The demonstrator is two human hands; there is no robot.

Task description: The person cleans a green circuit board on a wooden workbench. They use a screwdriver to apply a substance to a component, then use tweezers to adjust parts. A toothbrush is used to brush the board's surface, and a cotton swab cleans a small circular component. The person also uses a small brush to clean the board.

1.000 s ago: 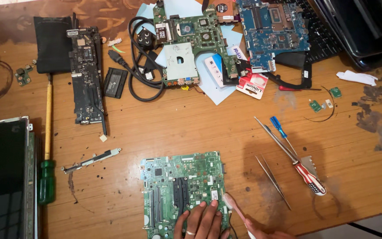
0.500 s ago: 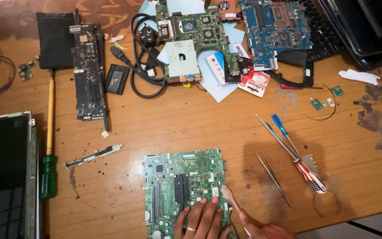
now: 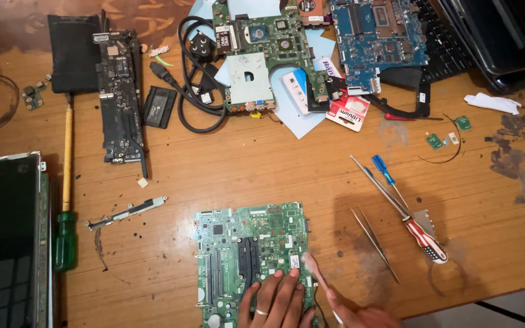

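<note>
The wooden table [image 3: 262, 170] is stained and crowded. The left hand [image 3: 277, 300] lies flat, fingers spread, on the green circuit board [image 3: 238, 255]. The right hand [image 3: 360, 316] grips a toothbrush [image 3: 316, 273].

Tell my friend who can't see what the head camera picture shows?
A left hand presses on a green circuit board lying on a wooden table, while the right hand holds a toothbrush at its edge. Screwdrivers and tweezers lie nearby.

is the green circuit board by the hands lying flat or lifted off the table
Flat: the green circuit board lies face-up on the wooden table, with the left hand pressing on its near edge.
</note>
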